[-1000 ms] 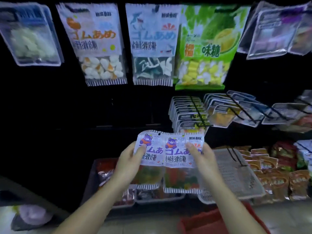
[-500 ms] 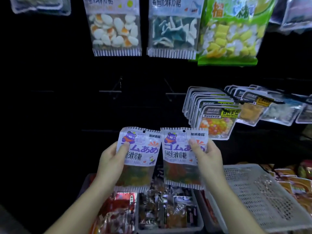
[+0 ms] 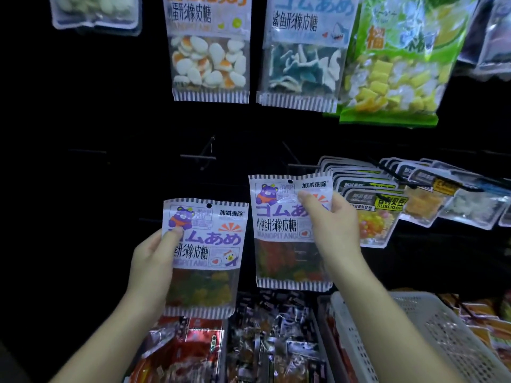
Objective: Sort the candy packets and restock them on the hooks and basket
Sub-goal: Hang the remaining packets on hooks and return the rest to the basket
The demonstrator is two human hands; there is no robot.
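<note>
Candy packets [image 3: 206, 258] upright, hang-holes topmost

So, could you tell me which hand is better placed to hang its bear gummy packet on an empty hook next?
Probably the right hand: its packet is raised with its hole just below an empty hook; the left hand's packet sits lower.

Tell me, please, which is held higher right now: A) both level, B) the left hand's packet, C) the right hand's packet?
C: the right hand holds its bear packet up near the empty hook, above the left hand's packet.
</note>
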